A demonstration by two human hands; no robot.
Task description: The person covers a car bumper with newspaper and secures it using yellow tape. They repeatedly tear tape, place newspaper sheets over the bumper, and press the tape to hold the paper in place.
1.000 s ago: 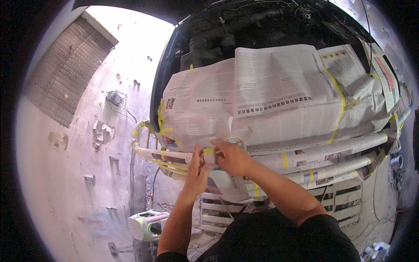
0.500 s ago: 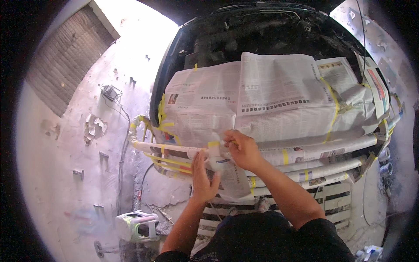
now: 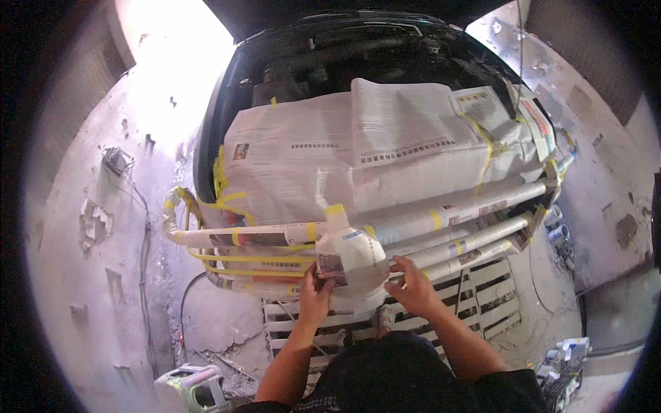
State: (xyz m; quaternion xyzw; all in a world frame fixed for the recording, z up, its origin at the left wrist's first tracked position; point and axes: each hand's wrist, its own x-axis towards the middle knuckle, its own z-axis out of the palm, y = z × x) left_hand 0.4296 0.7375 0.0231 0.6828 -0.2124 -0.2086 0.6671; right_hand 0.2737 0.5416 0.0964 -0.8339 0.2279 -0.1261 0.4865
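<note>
Left hand (image 3: pixel 315 297) is pinching the lower left edge of a newspaper-wrapped round lamp (image 3: pixel 351 258) | right hand (image 3: pixel 411 289), fingers spread, is bracing its right side, pressing paper snug | lamp is sitting on the yellow-taped bull bar (image 3: pixel 441 219), below the newspaper-masked vehicle front (image 3: pixel 372 158).

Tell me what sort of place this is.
Probably a car body or paint shop. A dark vehicle has its front masked in newspaper and yellow tape, over a stained concrete floor. Both hands press a paper-wrapped part.
</note>
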